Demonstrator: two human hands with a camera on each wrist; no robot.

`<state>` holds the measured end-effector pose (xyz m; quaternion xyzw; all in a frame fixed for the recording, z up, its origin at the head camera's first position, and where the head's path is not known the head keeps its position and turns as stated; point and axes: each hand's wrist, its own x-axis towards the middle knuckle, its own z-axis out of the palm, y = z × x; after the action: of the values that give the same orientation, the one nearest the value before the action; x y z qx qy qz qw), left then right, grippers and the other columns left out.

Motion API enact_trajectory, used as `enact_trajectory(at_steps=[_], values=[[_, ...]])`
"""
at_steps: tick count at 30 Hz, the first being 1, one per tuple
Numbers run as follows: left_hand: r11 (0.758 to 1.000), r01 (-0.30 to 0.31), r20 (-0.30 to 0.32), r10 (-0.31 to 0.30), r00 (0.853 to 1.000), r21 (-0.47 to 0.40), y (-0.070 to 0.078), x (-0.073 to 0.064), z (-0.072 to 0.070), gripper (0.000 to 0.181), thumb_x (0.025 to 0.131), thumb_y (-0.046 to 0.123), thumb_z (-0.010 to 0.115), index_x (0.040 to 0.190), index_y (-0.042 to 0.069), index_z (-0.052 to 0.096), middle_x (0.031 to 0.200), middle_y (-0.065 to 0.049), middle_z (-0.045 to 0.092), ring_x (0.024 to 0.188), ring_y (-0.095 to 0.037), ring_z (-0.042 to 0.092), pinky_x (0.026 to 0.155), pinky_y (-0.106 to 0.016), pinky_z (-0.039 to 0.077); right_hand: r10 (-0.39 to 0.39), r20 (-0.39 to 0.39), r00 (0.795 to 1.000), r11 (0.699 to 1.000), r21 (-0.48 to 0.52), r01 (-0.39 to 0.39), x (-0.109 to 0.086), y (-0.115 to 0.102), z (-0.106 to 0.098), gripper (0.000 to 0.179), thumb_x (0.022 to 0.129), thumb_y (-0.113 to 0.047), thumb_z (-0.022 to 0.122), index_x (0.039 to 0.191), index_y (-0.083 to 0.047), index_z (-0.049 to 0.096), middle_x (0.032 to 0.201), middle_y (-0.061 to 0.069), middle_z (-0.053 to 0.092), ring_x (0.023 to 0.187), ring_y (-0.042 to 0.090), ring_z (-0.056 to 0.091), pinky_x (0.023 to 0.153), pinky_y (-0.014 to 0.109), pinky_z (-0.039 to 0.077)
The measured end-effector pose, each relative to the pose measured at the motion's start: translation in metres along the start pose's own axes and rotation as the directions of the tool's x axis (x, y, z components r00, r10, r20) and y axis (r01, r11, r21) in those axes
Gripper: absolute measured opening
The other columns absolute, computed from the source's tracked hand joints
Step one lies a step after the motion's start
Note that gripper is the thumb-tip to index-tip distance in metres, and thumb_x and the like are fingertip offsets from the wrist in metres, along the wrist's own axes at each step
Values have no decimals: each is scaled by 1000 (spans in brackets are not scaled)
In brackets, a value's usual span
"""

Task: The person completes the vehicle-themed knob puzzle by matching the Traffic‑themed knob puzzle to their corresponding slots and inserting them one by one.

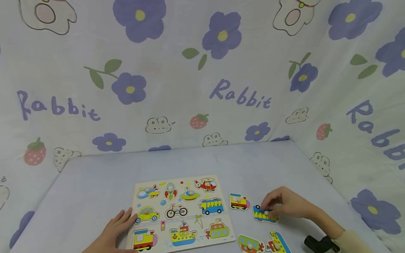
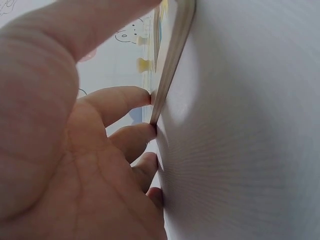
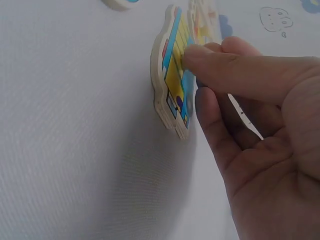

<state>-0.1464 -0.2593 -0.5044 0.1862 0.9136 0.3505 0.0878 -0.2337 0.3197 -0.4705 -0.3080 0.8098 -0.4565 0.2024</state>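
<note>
My right hand (image 1: 289, 203) pinches a small knob on a blue-and-yellow bus puzzle piece (image 1: 265, 215), right of the board. In the right wrist view the bus piece (image 3: 175, 75) is tilted, with thumb and fingertips at its printed face. My left hand (image 1: 110, 233) lies at the left edge of the wooden puzzle board (image 1: 190, 242), its extended fingers touching that edge. Pictures of vehicles cover the board, including a bus picture (image 1: 212, 206) at its right side. Round knobs (image 2: 143, 65) stand out from the board in the left wrist view.
Beside the board lie a train piece (image 1: 238, 201), a submarine piece (image 1: 250, 244) and a ship piece (image 1: 279, 243). A black object (image 1: 321, 244) is by the right wrist. Patterned cloth (image 1: 177, 95) rises behind the white table surface (image 1: 177, 163).
</note>
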Motion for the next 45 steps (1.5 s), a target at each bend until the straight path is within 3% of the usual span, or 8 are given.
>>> enact_trajectory(at_steps=[7, 15, 19, 25, 35, 45], values=[[1000, 11, 1, -11, 1000, 0, 3, 3, 1, 98, 73, 44, 84, 147, -3, 41, 154, -29, 24, 138, -57, 9, 100, -78, 10, -22, 48, 999, 999, -36, 24, -3, 3, -1, 19, 81, -1, 77, 98, -10, 76, 101, 6, 72, 90, 26, 66, 79, 36, 55], [998, -41, -15, 41, 999, 42, -5, 3, 0, 96, 72, 44, 83, 145, -4, 42, 152, -32, 28, 136, -60, 13, 99, -79, 13, -39, 54, 998, 995, -91, 44, 2, -1, 1, 16, 82, -1, 76, 93, -13, 76, 96, 3, 73, 86, 25, 66, 79, 35, 55], [999, -23, -2, 23, 1000, 22, -4, 4, 0, 96, 73, 43, 83, 146, -5, 42, 152, -32, 27, 136, -60, 11, 99, -79, 10, -36, 32, 999, 996, -83, 38, 2, 0, 1, 15, 82, 0, 77, 92, -12, 75, 94, 4, 73, 84, 24, 65, 78, 34, 55], [1000, 6, 17, -5, 1000, -2, -4, 3, 0, 96, 73, 44, 82, 146, -4, 42, 153, -32, 25, 137, -60, 10, 98, -80, 9, 0, -51, 999, 998, -58, -3, 4, 2, 1, 14, 81, -4, 79, 91, -12, 74, 93, 4, 72, 81, 24, 64, 76, 33, 55], [999, -52, -6, 52, 999, 14, -8, 5, 2, 96, 71, 42, 83, 144, -6, 43, 151, -34, 27, 135, -63, 13, 97, -81, 10, 74, -192, 979, 995, -47, -85, 10, -4, 5, 14, 79, -10, 83, 91, -11, 75, 89, 6, 71, 77, 24, 64, 68, 31, 55], [997, -71, 4, 71, 997, 17, -9, 4, 0, 97, 70, 40, 84, 144, -7, 42, 150, -35, 27, 134, -64, 14, 95, -82, 13, 79, -411, 908, 993, -44, -106, 24, -8, 19, 18, 74, -12, 87, 87, -10, 74, 84, 5, 70, 74, 23, 65, 63, 30, 56]])
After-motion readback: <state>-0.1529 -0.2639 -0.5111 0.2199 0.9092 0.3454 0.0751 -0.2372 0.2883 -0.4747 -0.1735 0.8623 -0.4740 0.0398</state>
